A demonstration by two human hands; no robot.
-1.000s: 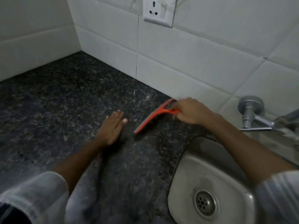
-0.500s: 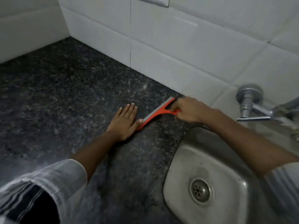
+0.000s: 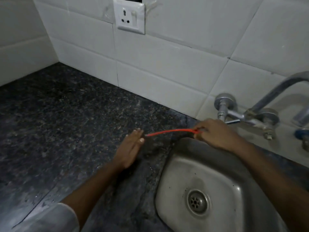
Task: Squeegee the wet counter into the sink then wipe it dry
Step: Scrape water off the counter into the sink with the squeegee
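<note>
Nearest, at the right, the steel sink (image 3: 168, 190) sits sunk into the dark speckled desk (image 3: 58, 123), its round drain (image 3: 198, 202) in plain sight; more of the basin shows now than half a second ago, since the view has tipped back. Both forearms reach out from the near edge, a pale sleeve (image 3: 55, 220) on the left one.

Farther in, the left hand (image 3: 129, 149) lies on the desk with its fingers straight and together, palm turned toward the right, holding nothing. Its thumb tip is just beside the left end of the red squeegee (image 3: 168, 131). Half a second ago this hand lay flatter, with the fingers spread a little.

The squeegee now runs nearly level, left to right, across the desk just beyond the far left corner of the sink. Earlier it slanted up toward the wall and sat farther left, so it has swung round and come closer to the sink. The right hand (image 3: 215, 133) is closed around its handle at the right end, over the far rim of the sink.

Beyond, the tap (image 3: 234, 113) juts from the white tiled wall (image 3: 167, 64) at the right, and a wall socket (image 3: 129, 17), cropped out before, is in full view high up.
</note>
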